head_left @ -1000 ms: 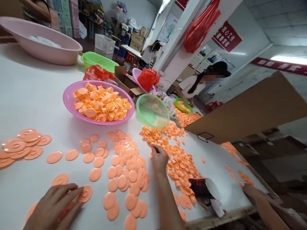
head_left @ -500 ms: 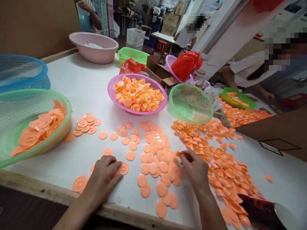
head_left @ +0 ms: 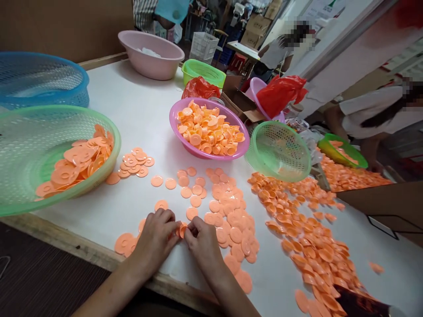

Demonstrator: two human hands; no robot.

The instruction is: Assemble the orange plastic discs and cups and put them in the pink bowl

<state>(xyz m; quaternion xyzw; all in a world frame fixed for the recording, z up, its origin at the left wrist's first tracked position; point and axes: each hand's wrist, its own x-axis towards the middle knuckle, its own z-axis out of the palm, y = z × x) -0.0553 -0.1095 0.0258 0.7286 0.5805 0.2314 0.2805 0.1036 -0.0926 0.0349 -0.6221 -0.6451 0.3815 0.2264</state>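
Pinches a small orange piece [head_left: 183, 230] in the fingertips of left hand [head_left: 157, 232] and right hand [head_left: 202, 240], close together over the surface [head_left: 139, 92]. From there, at 3 o'clock — discs [head_left: 236, 235], then cups [head_left: 324, 255]; at 10, a green basket [head_left: 29, 138] of discs; between 12 and 1 — a pink bowl [head_left: 174, 121] of cups.

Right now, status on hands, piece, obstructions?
Left hand, right hand: both on small orange piece. Piece partly covered. Flat orange discs nearby; nothing visibly blocking.
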